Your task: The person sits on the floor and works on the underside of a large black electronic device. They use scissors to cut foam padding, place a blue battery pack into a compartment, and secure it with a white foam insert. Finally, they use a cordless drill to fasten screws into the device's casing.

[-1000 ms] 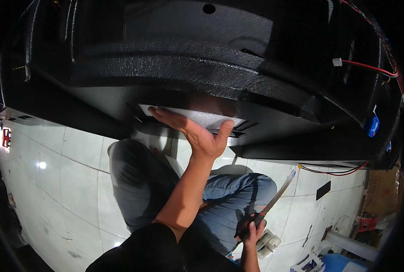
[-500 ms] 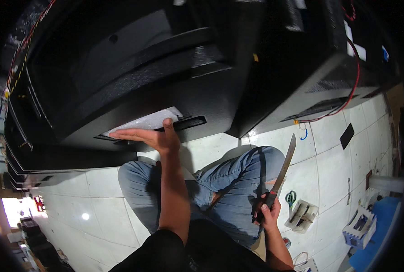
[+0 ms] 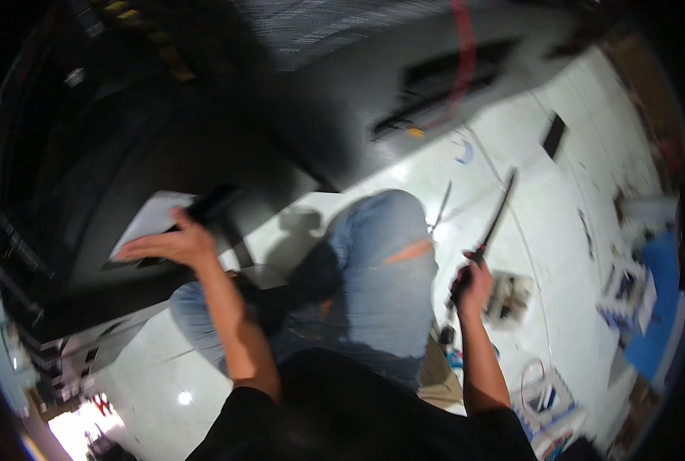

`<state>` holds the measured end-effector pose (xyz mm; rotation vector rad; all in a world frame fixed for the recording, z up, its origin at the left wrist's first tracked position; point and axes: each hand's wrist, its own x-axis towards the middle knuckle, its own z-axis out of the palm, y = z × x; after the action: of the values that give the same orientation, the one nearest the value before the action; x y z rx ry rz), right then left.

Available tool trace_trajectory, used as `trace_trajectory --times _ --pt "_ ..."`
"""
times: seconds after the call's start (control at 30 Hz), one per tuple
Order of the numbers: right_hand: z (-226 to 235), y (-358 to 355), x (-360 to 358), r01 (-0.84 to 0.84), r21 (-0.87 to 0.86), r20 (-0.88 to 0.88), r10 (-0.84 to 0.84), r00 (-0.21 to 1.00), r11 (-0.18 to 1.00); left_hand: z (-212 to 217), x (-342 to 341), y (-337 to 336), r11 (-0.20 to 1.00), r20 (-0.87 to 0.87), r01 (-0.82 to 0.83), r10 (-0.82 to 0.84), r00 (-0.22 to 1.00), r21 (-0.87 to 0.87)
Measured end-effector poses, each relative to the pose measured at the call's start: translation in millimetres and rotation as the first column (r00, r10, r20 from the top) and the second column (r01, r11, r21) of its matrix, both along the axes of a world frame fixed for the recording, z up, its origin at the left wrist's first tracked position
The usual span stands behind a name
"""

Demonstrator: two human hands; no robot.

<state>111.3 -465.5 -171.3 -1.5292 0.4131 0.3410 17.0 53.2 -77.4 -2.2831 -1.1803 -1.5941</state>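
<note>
My left hand [image 3: 169, 244] lies open, fingers stretched out, against a white foam-like sheet [image 3: 152, 219] set in an opening of a black cabinet panel [image 3: 281, 173]. Its thumb points up, apart from the other fingers. Closed round a dark handle, my right hand [image 3: 475, 290] holds a long-bladed knife [image 3: 501, 209] over the floor beside my knee. The blade points away from me, tilted a little to the right. Motion blurs much of the picture.
A small open bin [image 3: 521, 296] stands right of my right hand. Farther right are a white-and-blue box [image 3: 625, 296] and a blue mat [image 3: 661, 280]. A flat black piece [image 3: 554, 137] lies on the tiles. A red cable [image 3: 465, 46] hangs across the second cabinet.
The view has swung to the right. My right hand has moved out from my thigh over the floor with the knife. My left hand stays flat at the white sheet.
</note>
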Motion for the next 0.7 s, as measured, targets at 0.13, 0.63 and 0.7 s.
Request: trace_trajectory --times 0.13,0.63,0.7 --pt "-113 -44 14 -0.154 -0.784 0.072 0.334 0.94 0.602 1 -3 -3 1.0 0.044 -0.026 0.026 0.999 0.005" --pt "-3 52 45 -0.06 -0.705 0.351 0.422 0.836 0.706 39 -77 -30 0.961 0.196 0.151 -0.106 0.975 -0.233" --pt "31 79 51 -0.073 -0.512 0.573 0.403 0.713 0.856 40 -80 -26 0.953 0.299 0.181 -0.103 0.949 -0.244"
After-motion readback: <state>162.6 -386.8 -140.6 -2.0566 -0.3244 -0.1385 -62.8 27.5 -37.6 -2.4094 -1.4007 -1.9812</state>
